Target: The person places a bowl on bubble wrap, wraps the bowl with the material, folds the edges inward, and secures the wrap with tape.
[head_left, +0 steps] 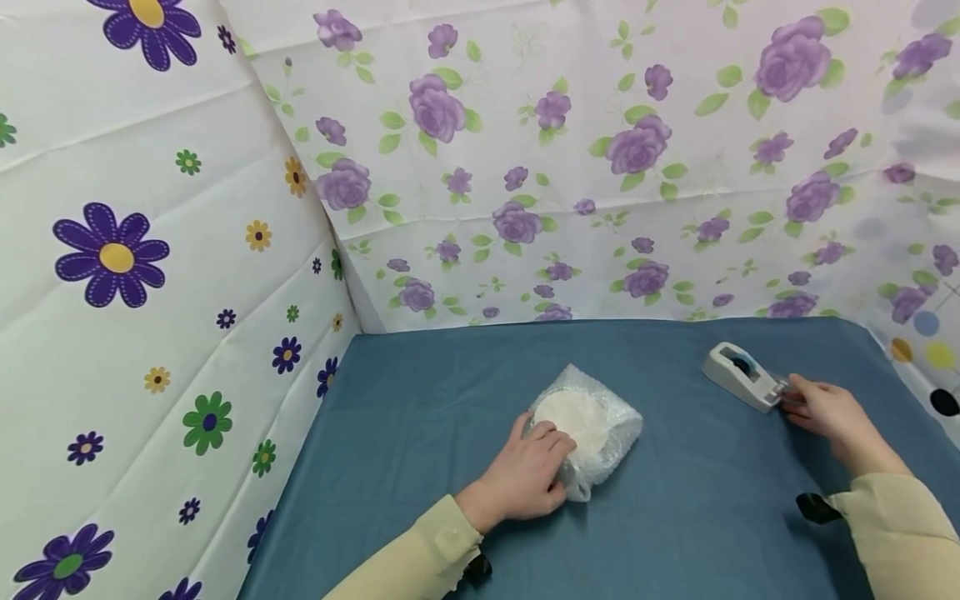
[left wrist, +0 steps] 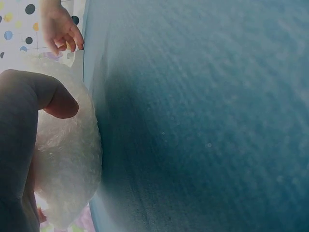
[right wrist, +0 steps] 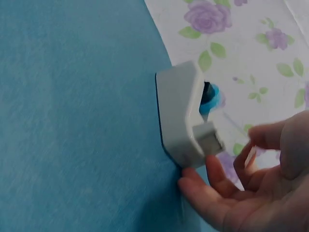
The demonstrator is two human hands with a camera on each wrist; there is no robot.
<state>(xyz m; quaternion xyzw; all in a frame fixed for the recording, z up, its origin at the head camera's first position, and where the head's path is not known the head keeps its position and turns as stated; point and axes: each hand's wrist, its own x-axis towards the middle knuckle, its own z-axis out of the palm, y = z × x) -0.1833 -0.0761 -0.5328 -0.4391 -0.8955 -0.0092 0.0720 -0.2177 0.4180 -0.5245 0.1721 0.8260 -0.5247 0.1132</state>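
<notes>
A whitish round thing in a bubble-wrap package [head_left: 617, 417] lies on the blue cloth. My left hand [head_left: 521, 471] holds this package at its near left side, the fingers bent over its top. In the left wrist view the thumb [left wrist: 60, 101] curves against the bubble wrap [left wrist: 72, 159]. To the right stands a white tape dispenser [head_left: 738, 375] with a blue-cored roll [right wrist: 209, 98]. My right hand [head_left: 828, 412] is at its cutter end. Thumb and forefinger meet there, pinching what looks like the clear tape's end; the strip is barely visible. Other fingertips touch the dispenser's front.
Blue cloth [head_left: 420, 400] covers the table. A white flowered sheet [head_left: 480, 275] hangs behind the table, and another patterned sheet [head_left: 187, 317] stands along the left side. A dotted sheet [head_left: 930, 342] borders the right edge.
</notes>
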